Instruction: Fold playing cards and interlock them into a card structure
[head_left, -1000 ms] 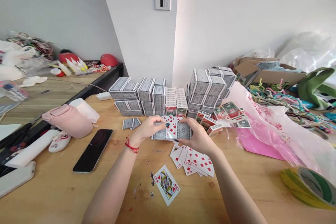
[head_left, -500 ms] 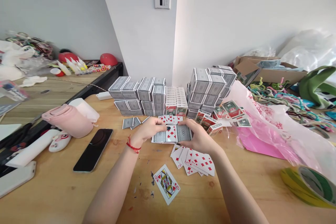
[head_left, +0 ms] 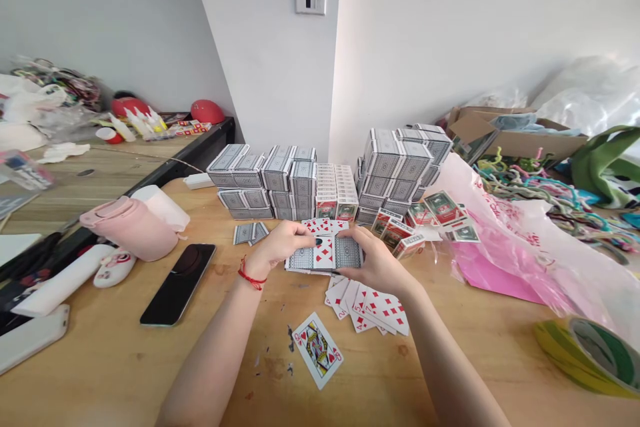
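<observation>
Both hands hold a flat piece made of playing cards (head_left: 350, 252), with grey patterned backs at its sides and a face-up diamond card (head_left: 324, 257) in the middle. My left hand (head_left: 285, 243) grips its left part, the thumb over the cards. At the right edge, my right hand (head_left: 379, 259) closes thumb and fingers on it. Several red face-up cards (head_left: 325, 226) show just behind. Closer to me lie a loose fan of diamond cards (head_left: 383, 310) and a single queen of hearts (head_left: 319, 351). Two grey-backed cards (head_left: 251, 233) rest left of my left hand.
Grey card-covered blocks are stacked at the back left (head_left: 235, 167) and back right (head_left: 395, 163), with card boxes (head_left: 336, 187) between. A phone (head_left: 179, 285) and pink bottle (head_left: 133, 230) lie left. Plastic wrap (head_left: 500, 233) and a yellow tape roll (head_left: 587, 353) occupy the right.
The held cards and both hands have shifted very slightly left. Both hands keep their hold, and the loose cards lie as before.
</observation>
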Demonstrator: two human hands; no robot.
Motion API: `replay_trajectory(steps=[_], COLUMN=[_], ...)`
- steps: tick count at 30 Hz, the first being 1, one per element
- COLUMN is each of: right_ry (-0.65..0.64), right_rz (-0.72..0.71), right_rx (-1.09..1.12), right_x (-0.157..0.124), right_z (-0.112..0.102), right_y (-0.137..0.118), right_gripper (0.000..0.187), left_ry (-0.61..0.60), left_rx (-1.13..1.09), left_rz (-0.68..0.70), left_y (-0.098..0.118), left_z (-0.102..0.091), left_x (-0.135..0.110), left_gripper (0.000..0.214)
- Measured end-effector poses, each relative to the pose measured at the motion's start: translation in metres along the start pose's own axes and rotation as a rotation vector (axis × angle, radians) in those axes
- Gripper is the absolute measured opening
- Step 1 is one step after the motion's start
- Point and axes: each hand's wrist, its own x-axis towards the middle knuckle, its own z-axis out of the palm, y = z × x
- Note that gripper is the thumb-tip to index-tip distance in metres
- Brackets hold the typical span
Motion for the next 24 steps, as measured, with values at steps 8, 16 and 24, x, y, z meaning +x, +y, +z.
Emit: replay_trajectory(steps=[8, 16, 24], right_ry=[0.012, -0.006, -0.015], right_rz=[-0.013, -0.056, -0.03], right_rx=[0.012, 0.054, 0.019], right_x=[0.0, 0.001, 0.001], right_z=[0.008, 0.002, 0.004], right_y=[0.002, 0.003, 0.002], right_gripper=[0.057, 0.055, 0.055], left_ry=[-0.016, -0.026, -0.012], left_rx=[-0.029, -0.001, 0.028], left_rz=[0.005, 0.022, 0.023], left_y=[0.001, 0.001, 0.001], left_z=[-0.009, -0.001, 0.001], left_x=[-0.002, -0.001, -0.001], left_gripper=[0.021, 0.021, 0.02])
